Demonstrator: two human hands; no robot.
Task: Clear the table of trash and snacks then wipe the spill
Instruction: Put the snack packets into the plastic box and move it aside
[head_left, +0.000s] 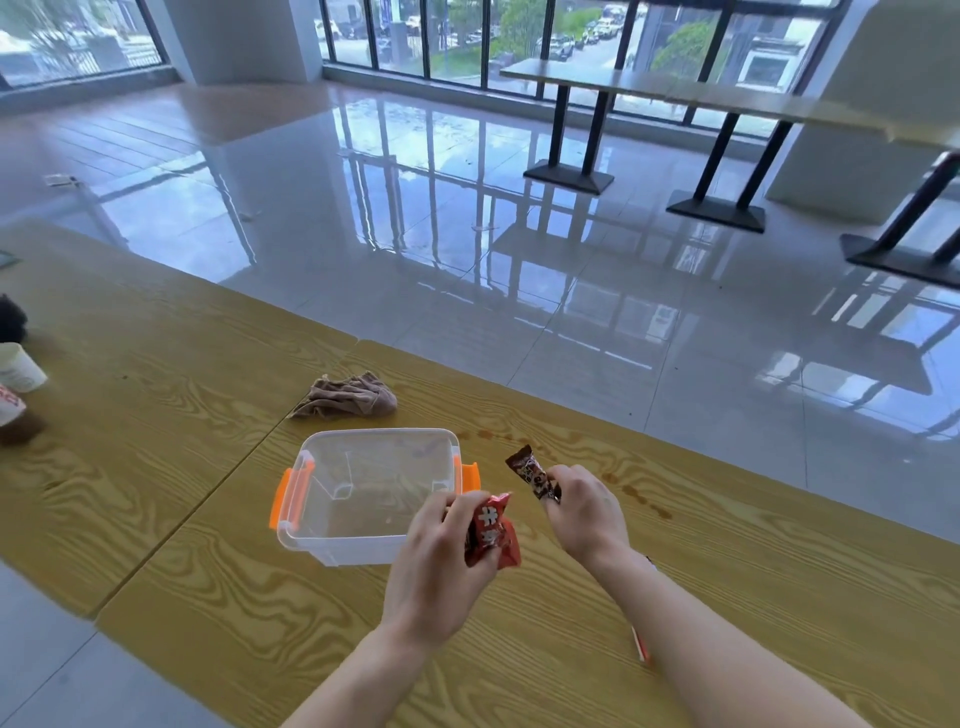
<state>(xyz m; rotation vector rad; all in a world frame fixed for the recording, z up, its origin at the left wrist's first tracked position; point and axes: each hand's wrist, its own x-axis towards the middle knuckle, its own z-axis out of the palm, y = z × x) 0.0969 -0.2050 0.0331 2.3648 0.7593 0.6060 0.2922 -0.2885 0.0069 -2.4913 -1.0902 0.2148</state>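
Closest in, a person's left hand grips a red snack packet at the near right corner of a clear plastic box with orange latches, and the right hand pinches a dark brown snack packet beside the box, both above a yellow wood-grain table. Brown spilled drops trail beyond that hand, and a crumpled brown cloth lies behind the box. Released short of the rim, either packet could land in the drops and smear them.
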